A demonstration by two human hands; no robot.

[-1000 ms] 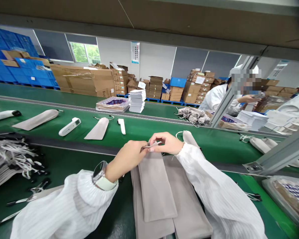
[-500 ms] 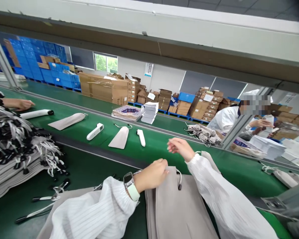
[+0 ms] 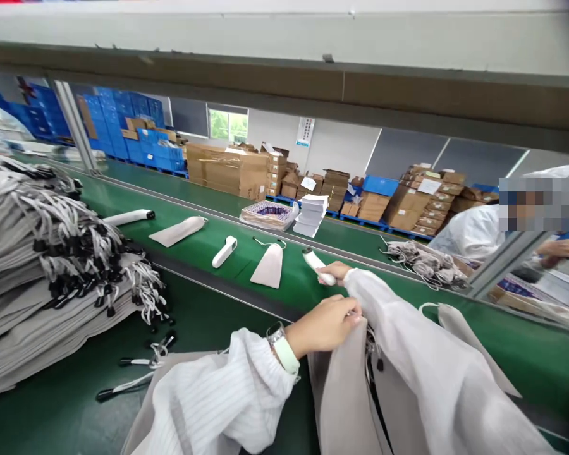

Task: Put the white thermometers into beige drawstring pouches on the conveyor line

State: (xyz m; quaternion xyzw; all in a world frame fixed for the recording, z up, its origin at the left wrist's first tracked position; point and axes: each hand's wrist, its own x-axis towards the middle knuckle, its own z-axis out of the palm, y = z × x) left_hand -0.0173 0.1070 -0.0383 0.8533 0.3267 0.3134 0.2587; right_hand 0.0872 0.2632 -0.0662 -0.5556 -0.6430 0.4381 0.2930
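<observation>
My left hand (image 3: 329,322), with a watch at the wrist, pinches the top edge of a grey drawstring bag (image 3: 346,392) and lifts it off the bags beneath. Its white cord and black cord stopper hang beside it. My right hand (image 3: 336,272) reaches over to the green belt, fingers closed around the lower end of a white handheld thermometer (image 3: 315,260) with a black tip. Left of it on the belt lie a grey pouch (image 3: 268,266), another white thermometer (image 3: 224,251), a second pouch (image 3: 179,231) and a third thermometer (image 3: 131,217).
A tall pile of grey drawstring bags (image 3: 42,316) with tangled cords stands at left. Further back are a patterned tray (image 3: 268,215), a paper stack (image 3: 310,215) and a heap of pouches (image 3: 422,262). A filled pouch (image 3: 474,344) lies at right. A co-worker (image 3: 478,227) sits across the belt.
My right hand has moved to the belt and closed on the nearest thermometer, which has tilted. My left hand has raised the bag's edge. The view has swung left.
</observation>
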